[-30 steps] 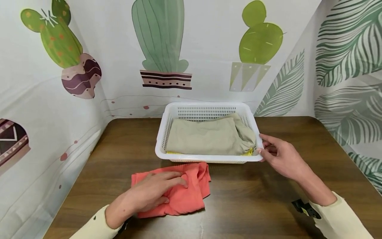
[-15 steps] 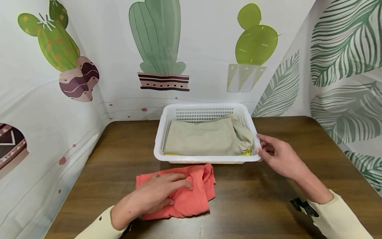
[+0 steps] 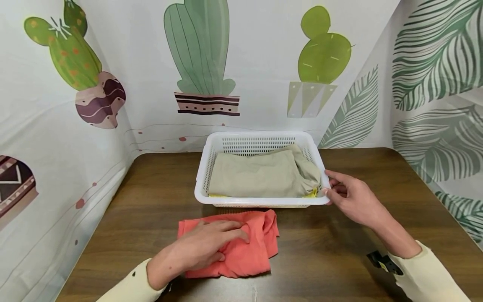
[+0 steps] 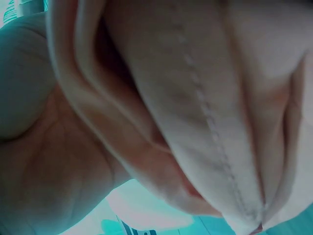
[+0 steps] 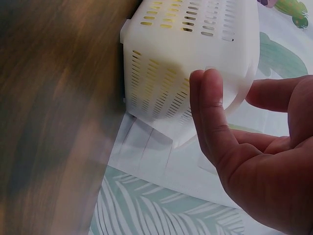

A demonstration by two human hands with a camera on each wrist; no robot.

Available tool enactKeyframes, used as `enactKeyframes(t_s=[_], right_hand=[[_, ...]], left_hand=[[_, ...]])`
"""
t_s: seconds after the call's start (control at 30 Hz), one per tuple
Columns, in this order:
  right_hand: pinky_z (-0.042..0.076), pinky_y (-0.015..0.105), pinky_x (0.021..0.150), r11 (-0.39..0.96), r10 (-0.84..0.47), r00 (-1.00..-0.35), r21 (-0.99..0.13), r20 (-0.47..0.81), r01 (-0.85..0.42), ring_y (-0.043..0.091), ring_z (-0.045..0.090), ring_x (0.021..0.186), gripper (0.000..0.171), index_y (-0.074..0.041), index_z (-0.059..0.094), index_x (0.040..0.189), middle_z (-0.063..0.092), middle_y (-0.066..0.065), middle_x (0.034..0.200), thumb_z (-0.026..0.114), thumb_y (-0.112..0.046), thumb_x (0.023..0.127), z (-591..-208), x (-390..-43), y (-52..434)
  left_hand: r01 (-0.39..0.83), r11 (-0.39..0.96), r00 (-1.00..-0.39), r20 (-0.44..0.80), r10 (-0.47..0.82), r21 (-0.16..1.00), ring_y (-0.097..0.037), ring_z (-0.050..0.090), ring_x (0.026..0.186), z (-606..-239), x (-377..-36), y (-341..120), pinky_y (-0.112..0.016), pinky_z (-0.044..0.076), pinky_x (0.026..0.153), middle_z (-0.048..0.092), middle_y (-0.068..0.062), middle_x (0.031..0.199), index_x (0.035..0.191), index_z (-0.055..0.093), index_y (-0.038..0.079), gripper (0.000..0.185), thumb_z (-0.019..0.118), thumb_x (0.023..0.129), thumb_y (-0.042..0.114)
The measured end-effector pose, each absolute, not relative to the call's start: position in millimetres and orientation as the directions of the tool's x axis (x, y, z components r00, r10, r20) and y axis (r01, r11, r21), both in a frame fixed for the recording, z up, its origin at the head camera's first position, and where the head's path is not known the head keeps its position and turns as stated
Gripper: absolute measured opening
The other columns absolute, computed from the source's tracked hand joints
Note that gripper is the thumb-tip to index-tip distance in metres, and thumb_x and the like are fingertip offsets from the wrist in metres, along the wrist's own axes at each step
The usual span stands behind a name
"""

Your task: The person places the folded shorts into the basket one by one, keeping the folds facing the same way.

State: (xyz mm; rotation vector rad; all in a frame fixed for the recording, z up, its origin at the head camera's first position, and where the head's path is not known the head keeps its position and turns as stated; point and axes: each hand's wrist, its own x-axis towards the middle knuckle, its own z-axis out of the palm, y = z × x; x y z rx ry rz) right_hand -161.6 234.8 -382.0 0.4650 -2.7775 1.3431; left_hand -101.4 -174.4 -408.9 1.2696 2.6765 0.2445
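A folded coral garment [image 3: 253, 251] lies on the table in front of the basket. My left hand [image 3: 205, 245] rests on top of it, fingers slightly bent, with the thumb also on the cloth. In the left wrist view, fabric with a stitched seam [image 4: 205, 112] fills much of the picture beside the palm [image 4: 58, 166]; its colour looks washed out. My right hand [image 3: 356, 201] holds the right rim of the white plastic basket [image 3: 260, 201]. Its fingers and thumb lie on either side of that rim in the right wrist view. A folded beige cloth [image 3: 256, 174] lies inside the basket.
Some yellow material [image 3: 311, 193] shows beneath the beige cloth. The brown wooden table [image 3: 339, 260] ends at the back against a hanging cloth [image 3: 264, 63] printed with cacti and leaves. The basket stands close to that back edge.
The coral garment has slid to the right and slightly toward me, together with my left hand. My right hand keeps its hold on the basket rim. The view has shifted a little.
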Motion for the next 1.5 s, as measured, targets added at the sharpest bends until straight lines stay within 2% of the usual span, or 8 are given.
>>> enactKeyframes(t_s=[0.27,0.5,0.7,1.0,1.5], right_hand=[[0.06,0.025,0.067,0.624,-0.249,-0.958,-0.734,0.14,-0.269,0.015,0.069,0.088,0.055,0.017,0.048,0.148,0.067,0.024,0.113,0.069,0.0,0.1,-379,-160,243],[0.061,0.027,0.067,0.597,-0.239,-0.96,-0.758,0.144,-0.263,0.019,0.071,0.088,0.057,0.015,0.047,0.15,0.066,0.024,0.114,0.07,-0.001,0.1,-382,-162,233],[0.063,0.032,0.071,0.549,-0.22,-0.965,-0.8,0.142,-0.242,0.017,0.071,0.085,0.057,0.013,0.044,0.153,0.065,0.026,0.112,0.066,0.001,0.102,-390,-165,216],[0.062,0.026,0.07,0.597,-0.242,-0.963,-0.764,0.119,-0.245,0.013,0.07,0.086,0.056,0.013,0.045,0.153,0.066,0.026,0.112,0.066,0.0,0.102,-382,-164,224],[0.06,0.025,0.066,0.584,-0.256,-0.951,-0.756,0.175,-0.296,0.008,0.071,0.083,0.058,0.016,0.045,0.15,0.068,0.025,0.113,0.069,0.001,0.1,-386,-164,233]], left_hand=[[0.778,0.581,-0.592,-0.031,0.805,0.237,-0.009,0.05,0.143,-418,-101,-158,-0.053,0.054,0.099,0.057,0.011,0.148,0.138,0.057,0.039,0.071,0.089,0.083,0.009],[0.721,0.625,-0.613,-0.143,0.777,0.301,-0.016,0.047,0.147,-410,-110,-162,-0.063,0.046,0.103,0.053,0.008,0.155,0.141,0.055,0.044,0.071,0.087,0.088,0.009],[0.729,0.628,-0.612,-0.153,0.776,0.273,-0.017,0.051,0.143,-402,-120,-174,-0.061,0.046,0.099,0.057,0.01,0.151,0.14,0.056,0.043,0.072,0.087,0.086,0.007],[0.724,0.612,-0.61,-0.119,0.784,0.318,-0.016,0.051,0.144,-416,-115,-157,-0.058,0.047,0.096,0.057,0.013,0.15,0.14,0.056,0.043,0.071,0.084,0.087,0.005],[0.74,0.611,-0.6,-0.134,0.789,0.281,-0.01,0.049,0.143,-412,-114,-141,-0.058,0.049,0.095,0.055,0.01,0.151,0.137,0.056,0.043,0.071,0.09,0.084,0.01]])
